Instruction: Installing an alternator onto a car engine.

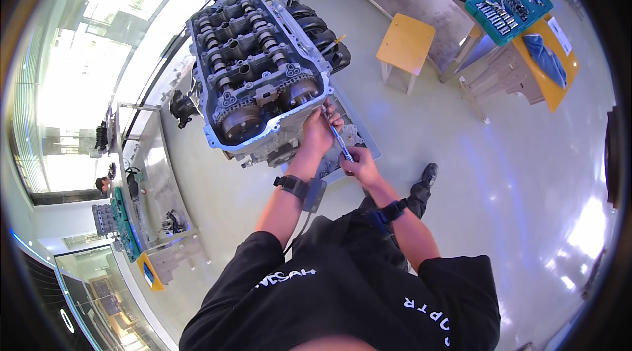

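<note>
An open engine stands in front of me, its camshafts, timing chain and two round sprockets exposed. At its near right corner my left hand is closed around the upper end of a slim silver tool that looks like a ratchet wrench. My right hand grips the lower end of the same tool, fingers wrapped round it. The tool slants from the engine's edge down toward my right hand. Its tip is hidden by my left fingers, so what it touches cannot be seen.
A metal tray-like base extends below the engine's right side. Beyond stands a yellow-topped stool; farther right, a green socket set case lies on a bench. A blue cloth rests on another yellow stool. Glass-topped table at left.
</note>
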{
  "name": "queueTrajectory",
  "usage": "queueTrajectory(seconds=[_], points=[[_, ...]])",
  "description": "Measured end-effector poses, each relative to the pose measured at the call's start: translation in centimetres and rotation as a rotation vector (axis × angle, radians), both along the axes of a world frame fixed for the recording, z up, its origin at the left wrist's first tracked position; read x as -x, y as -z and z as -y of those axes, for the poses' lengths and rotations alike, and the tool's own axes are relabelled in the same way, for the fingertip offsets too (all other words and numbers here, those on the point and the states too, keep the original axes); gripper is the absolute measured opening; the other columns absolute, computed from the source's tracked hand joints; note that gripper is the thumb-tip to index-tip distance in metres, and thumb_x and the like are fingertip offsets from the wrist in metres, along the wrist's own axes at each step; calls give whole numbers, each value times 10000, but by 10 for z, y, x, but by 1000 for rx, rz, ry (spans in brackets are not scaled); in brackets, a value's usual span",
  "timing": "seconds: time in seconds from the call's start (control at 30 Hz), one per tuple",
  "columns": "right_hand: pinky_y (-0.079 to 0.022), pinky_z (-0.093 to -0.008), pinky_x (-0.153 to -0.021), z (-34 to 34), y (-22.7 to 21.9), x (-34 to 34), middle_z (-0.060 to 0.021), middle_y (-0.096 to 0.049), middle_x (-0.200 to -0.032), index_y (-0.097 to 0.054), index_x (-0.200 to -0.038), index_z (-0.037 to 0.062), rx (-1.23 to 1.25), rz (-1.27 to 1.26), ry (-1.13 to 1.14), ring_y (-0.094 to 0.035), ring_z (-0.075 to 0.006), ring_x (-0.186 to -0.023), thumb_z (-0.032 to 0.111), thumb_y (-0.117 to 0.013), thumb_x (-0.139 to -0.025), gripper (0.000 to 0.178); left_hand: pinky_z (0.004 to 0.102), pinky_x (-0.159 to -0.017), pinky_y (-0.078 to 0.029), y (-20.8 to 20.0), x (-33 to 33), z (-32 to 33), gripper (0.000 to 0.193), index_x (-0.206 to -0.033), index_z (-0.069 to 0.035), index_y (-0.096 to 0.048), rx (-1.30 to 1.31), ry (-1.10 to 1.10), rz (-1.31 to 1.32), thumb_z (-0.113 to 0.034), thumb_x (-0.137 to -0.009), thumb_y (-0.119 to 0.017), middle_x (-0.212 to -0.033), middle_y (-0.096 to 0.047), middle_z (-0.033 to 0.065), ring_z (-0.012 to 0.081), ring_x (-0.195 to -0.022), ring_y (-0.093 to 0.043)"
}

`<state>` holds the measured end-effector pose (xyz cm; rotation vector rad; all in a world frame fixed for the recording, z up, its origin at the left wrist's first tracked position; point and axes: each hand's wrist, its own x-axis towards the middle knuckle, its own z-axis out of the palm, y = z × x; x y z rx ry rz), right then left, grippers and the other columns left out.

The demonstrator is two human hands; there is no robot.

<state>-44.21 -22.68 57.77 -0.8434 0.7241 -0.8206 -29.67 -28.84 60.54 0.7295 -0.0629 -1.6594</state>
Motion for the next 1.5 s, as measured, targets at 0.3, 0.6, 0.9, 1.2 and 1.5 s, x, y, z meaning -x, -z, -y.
queueTrajectory(seconds=[0.3,0.6,0.9,1.2,1.5], points=[[-261,-283,-396,-2,-8,-9,-25,-437,-498,-534,-750,8,822,-883,90,-356,-115,-377,109,-582,-658,145,246,-551,-296,10,-17,7,207,-975,-69,-517,61,57,33,-250,-956,-418,-755,-410,-11,98,-588,-325],[-422,-345,-489,-5,-12,-17,-91,-552,-546,-603,-738,59,621,-764,86,-547,-235,-468,161,-600,-641,141,262,-557,-304,14,-27,3,188,-955,-73,-484,140,107,-180,-235,-960,-388,-720,-410,-1,116,-593,-328],[-219,-230,-419,-6,-6,-11,19,-427,-560,-527,-708,27,-308,361,174,-353,-67,-444,63,-575,-632,97,266,-594,-321,9,-14,7,217,-1041,-82,-501,71,53,-115,-259,-959,-407,-753,-410,0,123,-622,-353],[-339,-249,-433,0,0,-4,21,-482,-575,-531,-681,26,546,-524,151,-447,-96,-476,82,-553,-692,61,264,-604,-330,4,-7,5,195,-1058,-91,-504,49,50,-88,-236,-950,-429,-766,-428,0,116,-629,-368],[-332,-239,-451,-30,17,-8,15,-475,-598,-536,-750,13,177,-266,-5,-428,-71,-489,67,-549,-733,58,229,-480,-285,9,-3,-20,213,-947,-101,-508,-54,28,-60,-309,-942,-461,-662,-415,-40,70,-511,-320]])
